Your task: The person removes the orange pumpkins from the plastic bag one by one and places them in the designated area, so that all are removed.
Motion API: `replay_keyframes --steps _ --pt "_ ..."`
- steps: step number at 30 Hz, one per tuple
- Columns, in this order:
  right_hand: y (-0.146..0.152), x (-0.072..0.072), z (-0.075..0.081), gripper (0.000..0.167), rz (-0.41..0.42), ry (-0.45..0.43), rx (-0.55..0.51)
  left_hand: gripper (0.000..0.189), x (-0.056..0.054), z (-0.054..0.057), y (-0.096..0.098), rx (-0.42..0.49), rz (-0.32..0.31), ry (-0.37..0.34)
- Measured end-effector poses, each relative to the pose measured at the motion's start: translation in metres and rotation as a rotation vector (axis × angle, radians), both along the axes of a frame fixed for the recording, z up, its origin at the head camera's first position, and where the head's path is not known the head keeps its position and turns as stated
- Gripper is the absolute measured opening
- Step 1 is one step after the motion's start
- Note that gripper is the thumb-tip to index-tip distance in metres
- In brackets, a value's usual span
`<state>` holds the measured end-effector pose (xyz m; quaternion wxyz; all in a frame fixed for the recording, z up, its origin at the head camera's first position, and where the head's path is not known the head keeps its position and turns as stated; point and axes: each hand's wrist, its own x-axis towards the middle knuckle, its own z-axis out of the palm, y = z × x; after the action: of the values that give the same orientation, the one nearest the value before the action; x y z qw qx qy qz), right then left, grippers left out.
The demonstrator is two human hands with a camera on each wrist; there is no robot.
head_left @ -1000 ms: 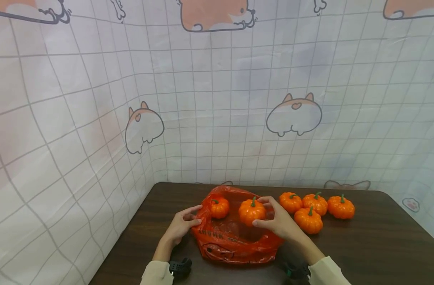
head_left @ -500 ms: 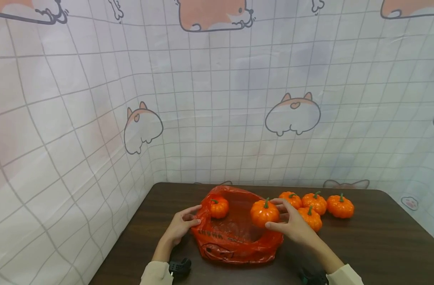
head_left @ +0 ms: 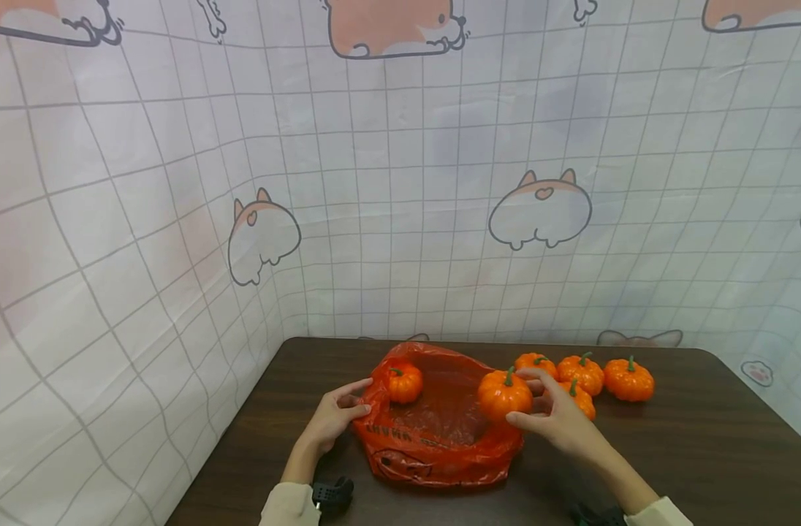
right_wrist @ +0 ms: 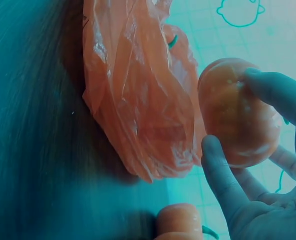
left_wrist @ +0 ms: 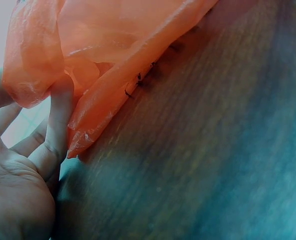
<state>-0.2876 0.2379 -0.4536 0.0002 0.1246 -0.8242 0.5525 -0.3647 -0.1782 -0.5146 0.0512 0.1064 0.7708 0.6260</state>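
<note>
A red plastic bag [head_left: 433, 460] lies with its mouth spread on the table, a small orange pumpkin [head_left: 405, 383] inside at its left. My left hand [head_left: 331, 420] pinches the bag's left rim; the left wrist view shows fingers against the thin plastic [left_wrist: 122, 30]. My right hand [head_left: 561, 416] holds another small pumpkin [head_left: 503, 395] with a green stem, raised over the bag's right rim. In the right wrist view this pumpkin [right_wrist: 238, 112] sits between thumb and fingers, apart from the table.
Several more pumpkins [head_left: 629, 380] stand in a cluster on the dark wooden table [head_left: 690, 438], right of the bag; one is partly behind my right hand. A white gridded cloth [head_left: 407, 219] with dog drawings hangs behind and at the left.
My right hand has moved to the right with the pumpkin, from over the bag's middle to its right rim. The left hand and bag stay nearly in place.
</note>
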Motion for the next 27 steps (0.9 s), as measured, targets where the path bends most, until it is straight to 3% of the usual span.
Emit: replay_keyframes --steps 12,27 --pt "0.016 0.013 -0.001 0.068 -0.045 0.065 0.061 0.051 0.001 0.001 0.001 0.000 0.001 0.000" --pt "0.035 0.012 0.004 0.067 -0.066 0.086 0.127 0.051 0.002 0.001 0.001 -0.005 0.015 -0.001"
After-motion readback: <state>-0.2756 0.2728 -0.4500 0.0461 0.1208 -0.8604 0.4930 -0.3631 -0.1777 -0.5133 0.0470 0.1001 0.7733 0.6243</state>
